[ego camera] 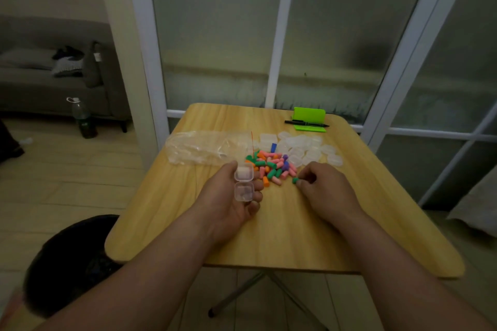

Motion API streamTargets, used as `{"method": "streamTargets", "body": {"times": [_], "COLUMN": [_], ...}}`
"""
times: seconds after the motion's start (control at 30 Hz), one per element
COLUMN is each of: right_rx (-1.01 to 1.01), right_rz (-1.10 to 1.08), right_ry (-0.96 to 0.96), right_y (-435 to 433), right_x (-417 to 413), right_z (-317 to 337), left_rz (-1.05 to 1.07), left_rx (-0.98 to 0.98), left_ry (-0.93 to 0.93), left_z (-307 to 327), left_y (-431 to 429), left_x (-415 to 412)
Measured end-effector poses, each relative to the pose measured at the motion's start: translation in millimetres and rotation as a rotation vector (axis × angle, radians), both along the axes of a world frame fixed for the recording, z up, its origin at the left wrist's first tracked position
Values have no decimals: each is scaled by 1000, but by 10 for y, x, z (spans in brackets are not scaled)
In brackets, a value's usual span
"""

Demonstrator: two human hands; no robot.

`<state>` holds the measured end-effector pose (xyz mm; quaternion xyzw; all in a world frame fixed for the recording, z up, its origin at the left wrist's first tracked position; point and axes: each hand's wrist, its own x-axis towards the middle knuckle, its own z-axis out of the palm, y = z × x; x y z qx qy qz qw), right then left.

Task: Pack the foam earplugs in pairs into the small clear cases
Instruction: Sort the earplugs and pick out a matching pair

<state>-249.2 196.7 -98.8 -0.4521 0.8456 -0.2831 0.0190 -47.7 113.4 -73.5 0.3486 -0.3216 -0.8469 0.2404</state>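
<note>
Where plastic bag lies near tabletop's left edge, left hand grips open clear case, fingers curled round it. Earplug pile mid-tabletop. Right hand pinches green earplug beside pile. Spare cases clustered behind pile, toward far right corner.

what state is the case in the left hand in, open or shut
Open: the case in the left hand shows two square halves end to end, lid swung back. Its contents: cannot tell.
</note>
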Motion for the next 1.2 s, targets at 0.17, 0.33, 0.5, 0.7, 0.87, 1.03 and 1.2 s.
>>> {"method": "streamTargets", "body": {"times": [0.17,0.33,0.5,0.7,0.87,1.03,1.2], "right_rx": [-130,-313,-237,-136,-133,-332,-261], "right_rz": [31,195,391,387,409,245,33], "right_ry": [-84,-127,51,187,163,-22,-57], "right_y": [46,75,66,-16,-63,-78,-190], "right_x": [78,459,819,858,868,612,199], "right_z": [71,300,290,199,177,301,202], "left_rz": [9,10,-58,-26,-7,22,131], "left_rx": [17,8,-25,30,27,-2,-10], "left_ry": [1,5,50,58,82,49,-10], "left_z": [-27,-27,-78,-78,-102,-81,-93], "left_y": [8,-38,-51,-63,-98,-139,-233], "left_x": [-36,-34,-12,-27,-9,-18,-37]}}
